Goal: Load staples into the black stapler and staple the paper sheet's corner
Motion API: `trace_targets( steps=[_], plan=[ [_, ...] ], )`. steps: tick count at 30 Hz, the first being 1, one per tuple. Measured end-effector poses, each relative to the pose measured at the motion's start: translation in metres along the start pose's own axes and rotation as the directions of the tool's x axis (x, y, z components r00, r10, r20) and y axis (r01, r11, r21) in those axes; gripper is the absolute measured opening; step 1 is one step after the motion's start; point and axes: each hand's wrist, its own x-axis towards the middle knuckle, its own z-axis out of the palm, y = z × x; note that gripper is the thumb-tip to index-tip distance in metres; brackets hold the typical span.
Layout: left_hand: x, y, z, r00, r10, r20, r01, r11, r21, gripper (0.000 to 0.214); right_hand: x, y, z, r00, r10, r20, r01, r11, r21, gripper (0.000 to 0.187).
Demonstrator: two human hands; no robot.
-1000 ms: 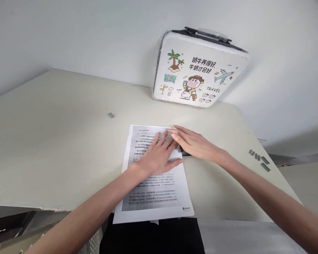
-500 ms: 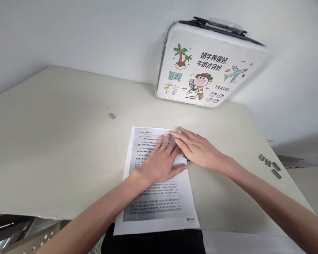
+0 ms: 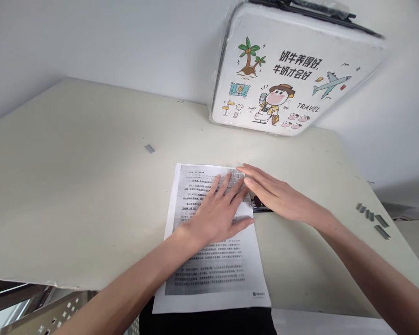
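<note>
A sheet of printed paper (image 3: 209, 300) lies on the table, its lower end reaching over the front edge. Spread flat on its upper half, my left hand (image 3: 218, 209) has its fingers apart. At the paper's right edge, my right hand (image 3: 279, 193) is tilted on its side with fingers stretched out. Under that palm a small black object with a metal edge (image 3: 261, 204) shows partly beside the paper; the hand covers most of it, so its kind is unclear. My right thumb and fingertips reach the paper's upper right corner.
A white travel case with cartoon prints (image 3: 268, 93) stands at the back of the table (image 3: 91, 186) near the wall. Several grey staple-like metal strips (image 3: 381, 221) lie at the right edge. One more grey strip (image 3: 149, 148) lies left of the paper.
My right hand has lifted and tilted slightly, uncovering more of the black object. My left hand stays flat on the paper. The whole view has shifted a little.
</note>
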Motion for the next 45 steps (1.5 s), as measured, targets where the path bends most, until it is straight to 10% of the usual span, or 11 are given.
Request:
trace_targets(
  steps=[24,38,45],
  plan=[
    [0.001,0.002,0.002,1.000,-0.017,-0.008,0.017,1.000,0.006,0.074,0.004,-0.013,0.010,0.998,0.009,-0.066,-0.019,0.989,-0.149,0.059],
    [-0.001,0.001,0.003,1.000,-0.010,0.007,0.010,0.998,0.066,0.079,0.015,-0.012,0.038,0.961,-0.225,-0.162,0.136,0.892,-0.431,0.056],
    [-0.001,0.001,0.002,1.000,-0.012,0.009,0.011,0.999,0.041,0.081,0.012,-0.016,0.028,0.963,-0.169,-0.209,0.106,0.952,-0.286,0.054]
  ],
)
